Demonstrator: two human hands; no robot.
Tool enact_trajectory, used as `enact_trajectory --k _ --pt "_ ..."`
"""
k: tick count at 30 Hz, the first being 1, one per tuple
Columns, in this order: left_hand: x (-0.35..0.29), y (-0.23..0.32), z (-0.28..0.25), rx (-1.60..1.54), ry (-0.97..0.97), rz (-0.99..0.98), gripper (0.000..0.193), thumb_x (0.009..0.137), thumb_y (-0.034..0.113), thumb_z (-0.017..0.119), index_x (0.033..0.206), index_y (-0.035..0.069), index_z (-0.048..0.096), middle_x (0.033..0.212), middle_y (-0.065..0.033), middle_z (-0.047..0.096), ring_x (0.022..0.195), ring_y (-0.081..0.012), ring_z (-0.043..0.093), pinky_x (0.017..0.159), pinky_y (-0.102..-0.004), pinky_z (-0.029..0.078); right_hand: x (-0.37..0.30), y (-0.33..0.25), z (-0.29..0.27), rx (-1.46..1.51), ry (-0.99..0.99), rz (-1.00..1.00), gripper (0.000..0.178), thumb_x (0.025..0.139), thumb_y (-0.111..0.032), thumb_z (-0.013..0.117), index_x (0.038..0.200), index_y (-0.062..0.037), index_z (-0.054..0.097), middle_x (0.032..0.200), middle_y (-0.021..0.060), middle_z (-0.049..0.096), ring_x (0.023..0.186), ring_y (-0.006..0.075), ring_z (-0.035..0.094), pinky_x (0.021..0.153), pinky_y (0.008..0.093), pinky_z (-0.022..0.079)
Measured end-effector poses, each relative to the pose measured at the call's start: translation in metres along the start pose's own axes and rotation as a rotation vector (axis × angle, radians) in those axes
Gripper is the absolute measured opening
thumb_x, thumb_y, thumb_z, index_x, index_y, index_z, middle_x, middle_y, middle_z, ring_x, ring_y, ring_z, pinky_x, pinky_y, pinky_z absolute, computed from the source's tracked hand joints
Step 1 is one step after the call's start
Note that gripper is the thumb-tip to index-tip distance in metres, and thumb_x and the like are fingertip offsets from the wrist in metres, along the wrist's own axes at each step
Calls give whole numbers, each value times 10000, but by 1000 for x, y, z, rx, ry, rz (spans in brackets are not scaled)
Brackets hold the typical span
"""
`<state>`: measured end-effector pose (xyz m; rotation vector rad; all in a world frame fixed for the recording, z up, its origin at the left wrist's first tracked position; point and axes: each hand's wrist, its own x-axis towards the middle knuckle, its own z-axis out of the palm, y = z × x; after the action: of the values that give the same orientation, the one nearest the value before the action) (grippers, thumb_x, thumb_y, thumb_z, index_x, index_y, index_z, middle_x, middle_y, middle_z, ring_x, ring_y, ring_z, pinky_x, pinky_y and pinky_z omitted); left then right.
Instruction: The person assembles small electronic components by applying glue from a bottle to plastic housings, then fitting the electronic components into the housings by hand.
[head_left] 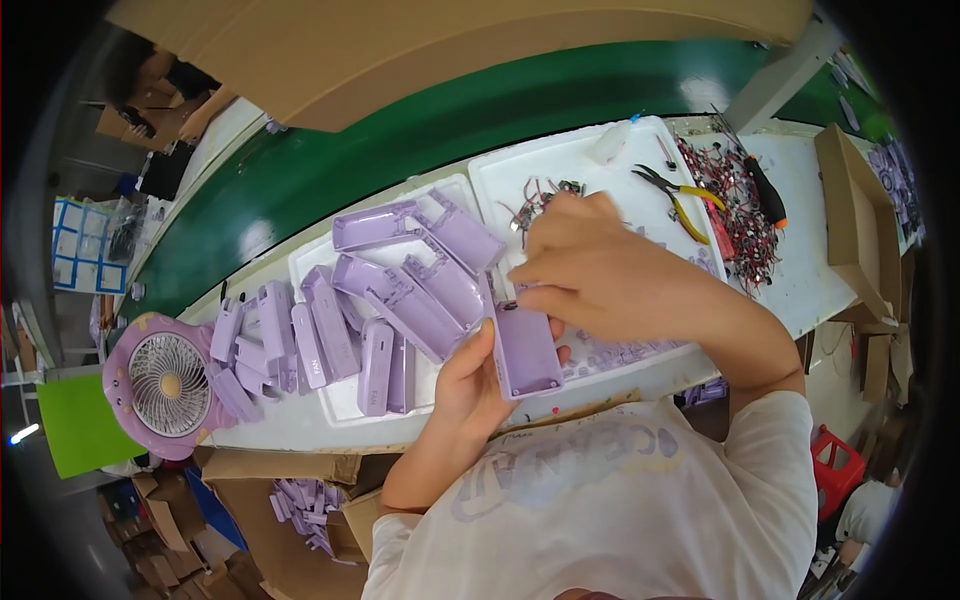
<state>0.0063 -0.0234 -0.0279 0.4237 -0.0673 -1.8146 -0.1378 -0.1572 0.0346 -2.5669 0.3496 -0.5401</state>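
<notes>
My left hand (468, 378) is closed round a light purple plastic casing (530, 358), its open hollow side facing up. Over the casing's far end is my right hand (580, 262), fingers bent and pressed together; whatever they may hold is hidden. A small dark part shows inside the casing near those fingertips. Just beyond the right hand, small wired parts (532, 205) lie on a white foam tray (600, 143). More purple casings (425, 300) are heaped to the left of my left hand.
Yellow-handled pliers (690, 208) lie right of my right hand, near a pile of red and black wired parts (730, 200) and a screwdriver (768, 190). A purple fan (160, 385) stands at left. Open cardboard boxes (270, 470) stand below the table's near edge.
</notes>
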Motion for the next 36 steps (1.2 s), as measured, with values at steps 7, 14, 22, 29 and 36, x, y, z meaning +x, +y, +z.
enact_trajectory --k 7,14,22,29,36 --pt "-3 1 8 7 27 37 474 906 310 477 1271 21 388 1243 -120 484 1144 -246 478 973 -418 380 -26 -38 -1 -59 -85 -186 170 680 -208 683 745 -113 559 795 21 459 833 219 429 728 373 271" --pt "-23 20 16 844 163 376 424 888 185 519 1256 -3 423 1197 -136 509 1077 -262 520 868 -370 436 9 19 -21 -129 42 -28 141 663 -108 673 724 -67 552 805 38 494 849 239 444 750 378 298" --pt "-28 27 13 1914 381 894 361 737 35 649 1078 -14 542 988 -177 554 866 -297 539 710 -336 434 43 180 -14 -648 114 251 149 754 -219 632 789 -76 652 909 77 574 966 257 476 822 427 336" --pt "-30 -4 3 1269 146 450 334 817 -16 564 1146 9 515 989 -101 570 830 -134 549 653 -242 439 73 68 32 -362 9 130 289 758 -341 630 676 -65 649 719 67 579 854 237 482 739 397 316" --pt "-27 -5 4 1111 242 388 389 848 -40 515 1229 16 456 1050 -114 543 840 -118 547 739 -242 461 67 60 37 -435 -190 250 235 723 -250 633 648 -28 615 659 83 573 796 247 506 776 391 321"
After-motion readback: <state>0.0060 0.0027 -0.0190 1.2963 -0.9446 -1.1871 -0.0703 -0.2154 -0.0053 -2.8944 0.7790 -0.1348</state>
